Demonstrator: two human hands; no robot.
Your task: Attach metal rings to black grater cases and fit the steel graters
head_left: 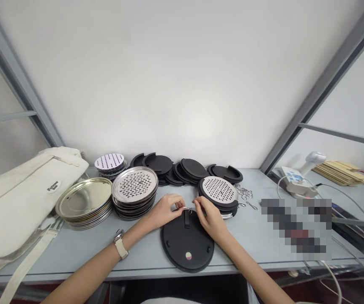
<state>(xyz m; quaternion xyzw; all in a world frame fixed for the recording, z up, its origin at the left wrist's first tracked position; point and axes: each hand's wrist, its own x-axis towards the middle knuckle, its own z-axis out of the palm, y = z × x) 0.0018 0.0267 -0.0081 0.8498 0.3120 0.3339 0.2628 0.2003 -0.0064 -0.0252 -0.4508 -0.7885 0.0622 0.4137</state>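
Observation:
In front of me a round black disc (pixel 188 245) lies on the table, with a short strap (pixel 187 219) near its far edge and a small round sticker close to its near edge. My left hand (pixel 167 209), a watch on its wrist, pinches a small metal hook (pixel 188 208) at the strap end. My right hand (pixel 212 217) is at the disc's far right edge beside the hook, its fingers bent together; what they hold, if anything, is too small to make out. Loose metal hooks (pixel 245 192) lie to the right.
Gold-coloured round plates (pixel 85 196) and perforated metal grater plates (pixel 135 183) are stacked on the left. Black round holders (pixel 159 164) line the wall. A grater plate (pixel 220 190) tops a pile at right. A cream bag (pixel 26 202) covers the left end; cables and a white device (pixel 296 181) are right.

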